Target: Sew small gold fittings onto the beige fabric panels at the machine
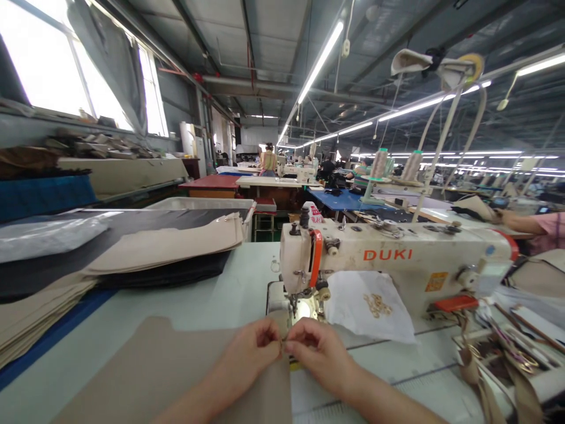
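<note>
Right now, your left fingers (271, 351) pinch the beige panel (176, 359) at its far corner, on the table (238, 282) before the sewing machine (397, 253); your right fingers (298, 350) close just beside, their exact grip hidden.

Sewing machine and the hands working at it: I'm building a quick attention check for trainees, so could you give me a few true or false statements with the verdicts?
1. The left hand and right hand are close together at the edge of the taupe fabric panel, before the white sewing machine. True.
2. The DUKI lettering is blue. False: the DUKI lettering is orange.
3. A white sheet bears a small gold-coloured cluster. True.
4. Only one thread cone stands beyond the machine. False: two thread cones stand there.
5. Beige panels are stacked in the left of the picture. True.
</note>
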`<state>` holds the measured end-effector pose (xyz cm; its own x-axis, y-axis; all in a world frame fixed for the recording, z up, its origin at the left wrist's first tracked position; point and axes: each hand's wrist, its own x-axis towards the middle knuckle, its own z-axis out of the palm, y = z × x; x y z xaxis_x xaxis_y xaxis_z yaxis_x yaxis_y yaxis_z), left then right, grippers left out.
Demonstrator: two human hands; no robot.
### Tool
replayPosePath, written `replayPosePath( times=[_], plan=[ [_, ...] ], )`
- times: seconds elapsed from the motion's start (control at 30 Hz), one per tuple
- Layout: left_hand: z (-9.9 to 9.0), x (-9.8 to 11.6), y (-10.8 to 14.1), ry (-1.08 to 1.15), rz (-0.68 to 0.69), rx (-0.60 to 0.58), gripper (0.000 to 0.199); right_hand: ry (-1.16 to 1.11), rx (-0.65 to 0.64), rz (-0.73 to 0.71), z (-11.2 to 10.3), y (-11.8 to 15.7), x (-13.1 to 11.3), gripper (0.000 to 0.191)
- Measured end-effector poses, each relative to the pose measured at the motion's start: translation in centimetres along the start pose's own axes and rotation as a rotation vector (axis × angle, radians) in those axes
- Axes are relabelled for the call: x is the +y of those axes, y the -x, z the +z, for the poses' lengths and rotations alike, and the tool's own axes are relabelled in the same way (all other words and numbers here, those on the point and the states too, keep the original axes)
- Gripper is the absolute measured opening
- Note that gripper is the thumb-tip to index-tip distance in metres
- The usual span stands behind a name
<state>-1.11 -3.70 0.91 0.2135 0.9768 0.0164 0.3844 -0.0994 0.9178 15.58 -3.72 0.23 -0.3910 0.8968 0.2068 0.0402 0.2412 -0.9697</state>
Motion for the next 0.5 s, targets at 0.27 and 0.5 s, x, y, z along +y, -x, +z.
replayPosePath(
  times=[0.27,0.5],
  plan=[
    [0.27,0.31,-0.16,0.131,-0.076,0.034,0.008,0.23,0.116,-0.06,-0.18,-0.1,0.22,0.007],
    [0.52,0.24,-0.34,0.252,-0.133,0.069,0.013,0.277,0.158,-0.075,-0.09,-0.12,0.37,0.009]
  ],
)
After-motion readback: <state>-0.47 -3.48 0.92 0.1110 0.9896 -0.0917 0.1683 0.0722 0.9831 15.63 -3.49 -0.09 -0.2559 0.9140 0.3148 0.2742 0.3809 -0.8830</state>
